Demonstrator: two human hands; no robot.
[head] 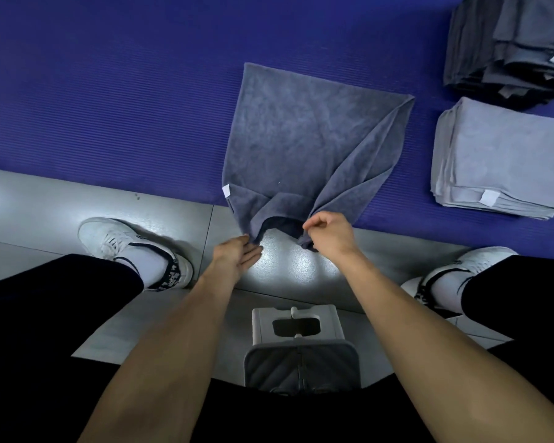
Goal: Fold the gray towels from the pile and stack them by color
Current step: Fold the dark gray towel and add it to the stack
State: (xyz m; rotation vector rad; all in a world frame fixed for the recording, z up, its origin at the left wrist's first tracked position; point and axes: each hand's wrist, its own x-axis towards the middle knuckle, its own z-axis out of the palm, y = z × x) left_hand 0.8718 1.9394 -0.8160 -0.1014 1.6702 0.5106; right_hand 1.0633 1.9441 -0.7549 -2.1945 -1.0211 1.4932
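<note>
**Q:** Hands first, what are they doing?

**A:** Right hand [328, 233] pinches the near right corner of a gray towel [301, 139], fingers curled on the cloth. Left hand [237, 255] lies flat and relaxed, fingertips touching the near left corner, not gripping.

**Q:** Where is the towel?

**A:** Mostly spread on a blue mat [109, 91], near edge lifted over the gray floor [45, 199].

**Q:** How far along?

**A:** Beyond, to the right, sit a light stack [506, 158] and, farther, a dark stack [499, 49], already folded. This towel seems barely started. No unfolded pile shows, so what remains is unclear.
</note>
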